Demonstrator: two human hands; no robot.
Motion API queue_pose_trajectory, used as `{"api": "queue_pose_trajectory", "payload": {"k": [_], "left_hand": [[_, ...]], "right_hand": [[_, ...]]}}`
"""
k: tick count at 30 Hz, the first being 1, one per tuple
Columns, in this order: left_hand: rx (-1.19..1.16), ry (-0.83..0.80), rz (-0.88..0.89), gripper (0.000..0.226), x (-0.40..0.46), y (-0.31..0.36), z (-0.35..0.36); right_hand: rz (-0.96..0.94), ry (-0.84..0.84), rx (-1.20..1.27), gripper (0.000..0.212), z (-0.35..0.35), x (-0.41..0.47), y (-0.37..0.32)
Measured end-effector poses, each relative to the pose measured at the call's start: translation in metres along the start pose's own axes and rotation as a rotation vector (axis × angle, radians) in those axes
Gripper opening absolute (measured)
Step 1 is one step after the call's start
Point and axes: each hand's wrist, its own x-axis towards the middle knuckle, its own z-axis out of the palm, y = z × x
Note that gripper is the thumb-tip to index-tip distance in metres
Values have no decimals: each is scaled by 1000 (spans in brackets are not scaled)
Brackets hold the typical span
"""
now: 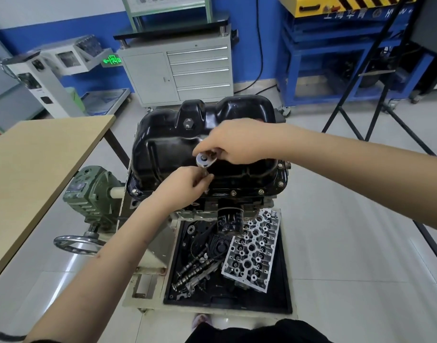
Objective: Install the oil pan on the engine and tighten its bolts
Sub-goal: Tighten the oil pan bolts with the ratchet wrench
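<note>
Atop the engine [237, 201], oil pan [163, 134] bottom-up, right hand [239, 142] gripping ratchet [205, 160], left hand [185, 186] pinching its shaft

The oil pan [207, 142] sits on top of the engine [237, 201] at the centre of the view. Over the pan's near half the right hand [239, 142] comes in from 3 o'clock and the left hand [180, 186] from 7 o'clock, with the ratchet [205, 160] between them. Bolts [261, 191] line the pan's near flange. At 6 o'clock, below the engine, a tray [284, 293] holds the cylinder head [253, 248] on its right side and camshafts [195, 271] on its left. A table [39, 164] stands at 9 o'clock, a handwheel [76, 243] at 8 o'clock. A drawer cabinet [177, 73] stands behind the engine at 12 o'clock.
</note>
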Motion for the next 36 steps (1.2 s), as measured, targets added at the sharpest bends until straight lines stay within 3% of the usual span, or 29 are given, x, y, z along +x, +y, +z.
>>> {"api": "queue_pose_trajectory", "payload": {"k": [3,7,9,11,14,19,22,25,29,31,34,36], "left_hand": [[20,-12,-21,33,-1,0,-1],[-10,1,-17,30,-3,-4,-3],[3,7,-1,27,-4,-5,-1],[1,21,6,27,-4,-5,-1],[-13,11,25,31,-2,-5,-5],[-79,-7,39,32,2,-1,-14],[-62,4,-12,41,-2,-5,-12],[6,-33,-50,29,-8,-11,-12],[-64,-21,7,11,-16,-10,-9],[-67,12,-2,16,-15,-6,-7],[-46,10,-22,24,-10,-1,-5],[-17,-5,-34,28,-7,1,-5]], "right_hand": [[-1,78,-150,49,1,3,-4],[124,124,-262,25,11,3,-14],[139,96,-195,15,13,2,-14],[161,35,113,8,15,-1,-14],[264,-31,772,8,24,-9,-19],[470,191,1761,22,44,-20,-42],[455,226,1947,21,52,-17,-59],[376,29,1705,30,48,-16,-54],[183,-149,864,33,21,-8,-25],[78,-170,551,41,6,0,-13],[-8,-185,305,47,-8,7,-2],[-8,-191,285,43,-11,11,3]]}}
